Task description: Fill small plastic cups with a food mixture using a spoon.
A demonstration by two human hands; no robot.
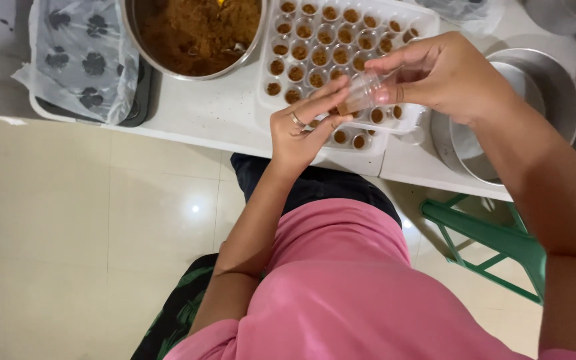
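Pink shirt (341, 293) fills the near foreground, with dark patterned trousers below it and a cream tiled floor (68, 233) to one side; a green stool (495, 240) stands under the table's near edge. White table (201, 113) carries the rest. Small clear plastic cup (361, 93): tilted on its side, a little brown filling at its lower end, held in the air just above the near edge of the tray. Right hand (448, 73): fingers closed around the cup's open end. Left hand (305, 130): ring on one finger, thumb and fingertips pinched on the cup's base end, so both hands are clamped on the same cup. White plastic tray (408, 23): rows of small cups, each part-filled with brown crumb, sitting at the table's near edge directly beneath the hands. Large metal bowl (198, 33): brown crumbly mixture, toward the far edge beside the tray. Dark baking tray with a printed plastic sheet (81, 60): near the table's left corner. Round metal pans (535, 80): stacked at the right end. Risk, as judged: the thin cup, held sideways, could spill crumbs onto the tray or floor if tipped further, or buckle under too tight a pinch; a slip could knock the filled cups below.
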